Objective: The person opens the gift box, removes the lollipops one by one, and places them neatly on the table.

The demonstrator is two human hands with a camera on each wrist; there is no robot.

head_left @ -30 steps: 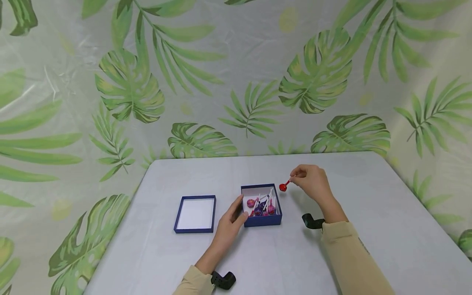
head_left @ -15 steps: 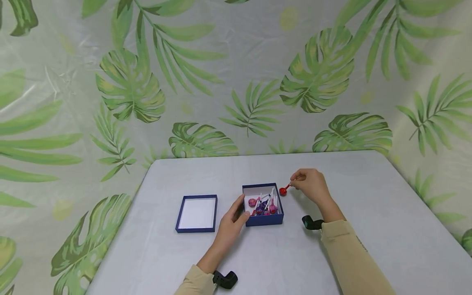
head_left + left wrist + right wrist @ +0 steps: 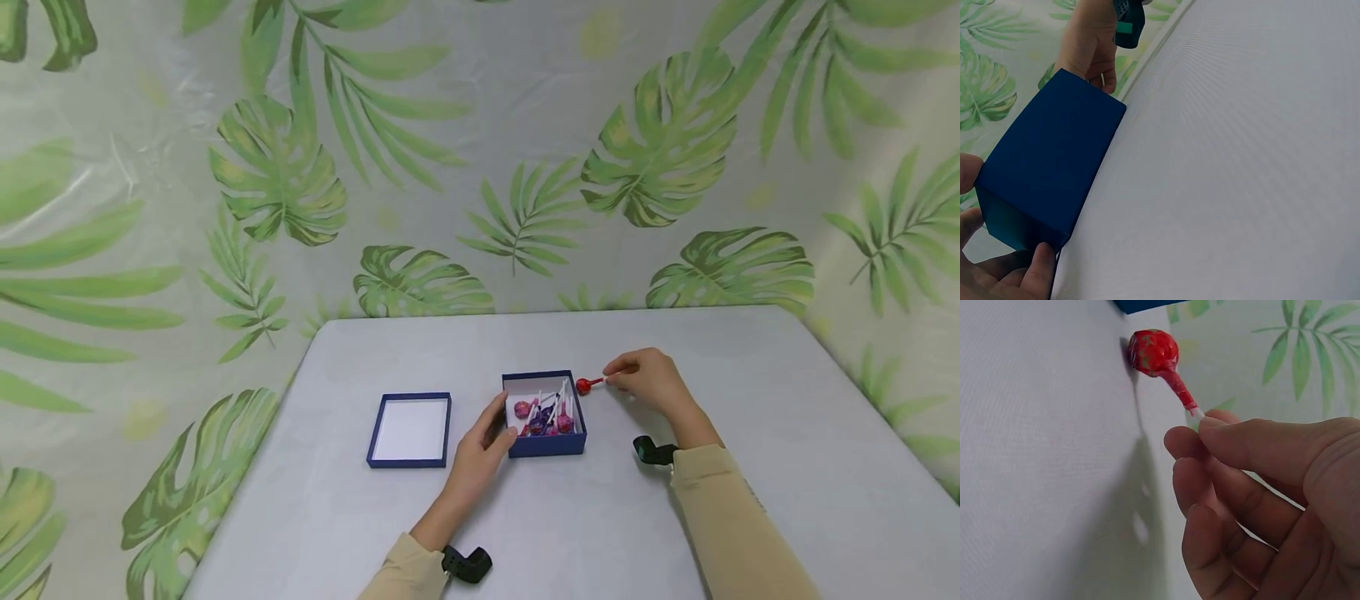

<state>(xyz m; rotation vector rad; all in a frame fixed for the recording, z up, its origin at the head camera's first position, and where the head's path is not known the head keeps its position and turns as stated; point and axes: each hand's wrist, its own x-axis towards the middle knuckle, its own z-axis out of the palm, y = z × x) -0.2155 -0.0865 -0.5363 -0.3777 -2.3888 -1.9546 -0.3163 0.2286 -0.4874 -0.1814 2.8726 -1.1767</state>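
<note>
A red-wrapped lollipop (image 3: 584, 386) is pinched by its white stick in my right hand (image 3: 648, 379), just right of the box. In the right wrist view, thumb and forefinger hold the stick's end, and the lollipop's round head (image 3: 1154, 352) points away from the hand, close to the tabletop. My left hand (image 3: 480, 454) grips the open blue box (image 3: 546, 446) at its left side and near corner. Inside lie several lollipops (image 3: 536, 427) with pink and purple wrappers and white sticks. The left wrist view shows the box's outer walls (image 3: 1054, 150) with fingers about one corner.
The blue-rimmed box lid (image 3: 408, 463) lies on the white table (image 3: 562, 533), left of the box, its white inside facing up. A leaf-patterned sheet (image 3: 420, 167) hangs behind the table. Black devices (image 3: 467, 565) are worn on both wrists.
The red lollipop has swung from slanting downward to lying almost level, its head near the box's right wall. My right hand has lowered slightly. The left hand keeps its grip; the whole view shifts slightly.
</note>
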